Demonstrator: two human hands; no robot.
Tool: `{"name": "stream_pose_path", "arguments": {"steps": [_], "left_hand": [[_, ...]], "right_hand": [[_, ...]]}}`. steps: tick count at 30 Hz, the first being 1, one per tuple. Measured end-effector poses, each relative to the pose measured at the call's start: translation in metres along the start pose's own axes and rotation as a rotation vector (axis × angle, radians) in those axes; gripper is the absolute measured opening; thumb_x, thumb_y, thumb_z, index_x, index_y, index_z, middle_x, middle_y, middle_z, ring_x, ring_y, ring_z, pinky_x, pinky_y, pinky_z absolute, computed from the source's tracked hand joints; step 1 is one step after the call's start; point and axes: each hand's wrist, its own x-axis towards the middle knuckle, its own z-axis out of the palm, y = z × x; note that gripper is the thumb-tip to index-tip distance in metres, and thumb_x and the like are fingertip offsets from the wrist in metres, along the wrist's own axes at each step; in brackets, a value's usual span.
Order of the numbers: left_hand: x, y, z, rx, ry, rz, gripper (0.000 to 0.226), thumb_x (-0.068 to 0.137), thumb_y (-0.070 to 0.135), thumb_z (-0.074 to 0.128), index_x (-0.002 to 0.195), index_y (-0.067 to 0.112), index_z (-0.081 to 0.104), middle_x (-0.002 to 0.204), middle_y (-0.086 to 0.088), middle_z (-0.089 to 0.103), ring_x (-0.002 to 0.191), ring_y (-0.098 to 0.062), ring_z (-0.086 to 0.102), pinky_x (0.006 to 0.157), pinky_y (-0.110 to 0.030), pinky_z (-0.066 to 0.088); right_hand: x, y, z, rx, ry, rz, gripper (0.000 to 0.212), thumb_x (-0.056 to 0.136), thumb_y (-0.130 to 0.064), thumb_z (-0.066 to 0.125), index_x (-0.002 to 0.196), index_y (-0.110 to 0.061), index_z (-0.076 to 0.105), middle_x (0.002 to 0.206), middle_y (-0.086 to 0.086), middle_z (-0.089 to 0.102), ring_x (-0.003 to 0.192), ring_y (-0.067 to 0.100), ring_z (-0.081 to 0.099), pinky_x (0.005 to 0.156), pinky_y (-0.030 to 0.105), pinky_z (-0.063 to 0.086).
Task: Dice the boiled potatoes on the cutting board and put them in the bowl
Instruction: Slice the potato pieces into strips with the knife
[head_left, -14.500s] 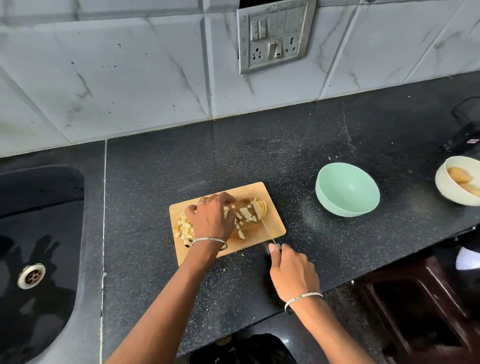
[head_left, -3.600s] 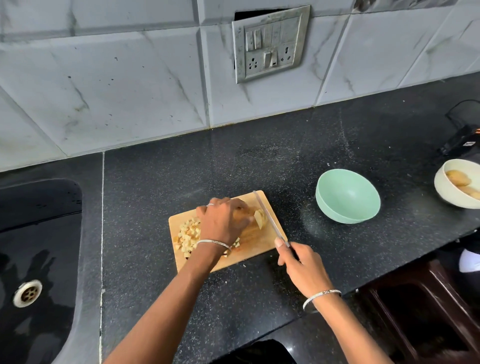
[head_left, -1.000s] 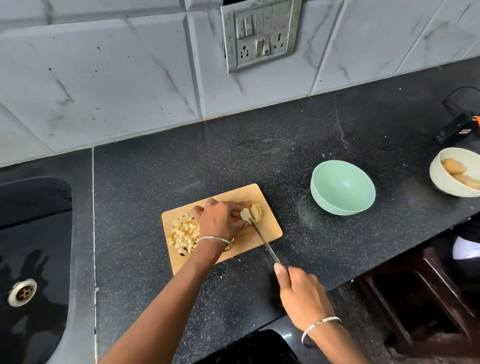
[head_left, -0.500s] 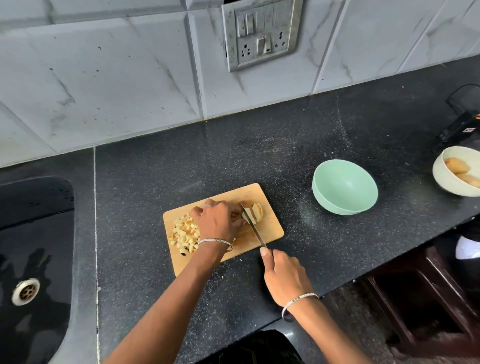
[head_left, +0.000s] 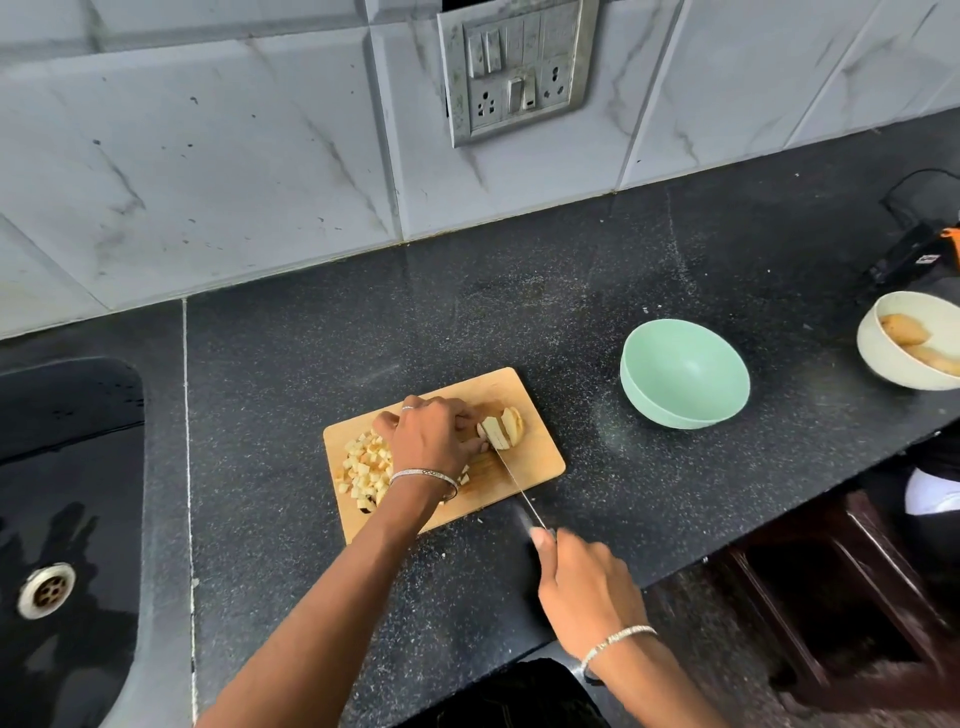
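At the centre of the frame, the left hand (head_left: 434, 434) curls over the sliced, pale yellow boiled potato piece (head_left: 504, 427), its bent fingers holding it down on the rectangular light wooden cutting board (head_left: 540, 457). Lower right of it, the right hand (head_left: 587, 587) is wrapped round the dark handle of a thin steel knife (head_left: 514, 480), whose blade crosses the board's near edge and reaches the slices just beside the left fingertips. A heap of small potato cubes (head_left: 366, 467) lies on the board's left part, partly under the left wrist.

The step in hand looks like cross-cutting these slices into dice. The next cut falls close to the knuckles, so the fingertips should be tucked back.

The round mint-green bowl (head_left: 685, 374) stands right of the board, apart from it, with nothing visible inside. Bare black speckled stone counter (head_left: 519, 312) lies between them, giving room to carry the dice across. A cream bowl (head_left: 878, 353) of whole potatoes (head_left: 904, 328) sits at the right edge. The counter's front edge runs just under the right hand, and the black sink (head_left: 62, 467) lies far left.
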Motion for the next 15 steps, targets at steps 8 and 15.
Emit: {"name": "stream_pose_path", "arguments": {"steps": [8, 15], "left_hand": [[-0.001, 0.005, -0.007, 0.068, -0.037, 0.012, 0.013, 0.072, 0.042, 0.076, 0.081, 0.036, 0.069, 0.087, 0.015, 0.066, 0.104, -0.017, 0.049, 0.081, -0.04, 0.022], [-0.006, -0.003, -0.013, 0.134, -0.013, 0.014, 0.01, 0.078, 0.042, 0.068, 0.08, 0.033, 0.069, 0.087, 0.014, 0.065, 0.103, -0.017, 0.049, 0.083, -0.041, 0.024]], "right_hand": [[0.024, 0.005, -0.008, 0.023, 0.091, -0.006, 0.05, 0.102, -0.051, 0.02, 0.098, -0.017, 0.056, 0.098, 0.013, 0.067, 0.097, 0.037, 0.064, 0.07, 0.041, 0.042], [0.027, -0.002, 0.007, 0.054, 0.038, 0.005, 0.048, 0.103, -0.051, 0.021, 0.1, -0.017, 0.054, 0.102, 0.013, 0.066, 0.1, 0.038, 0.062, 0.068, 0.039, 0.038]]}}
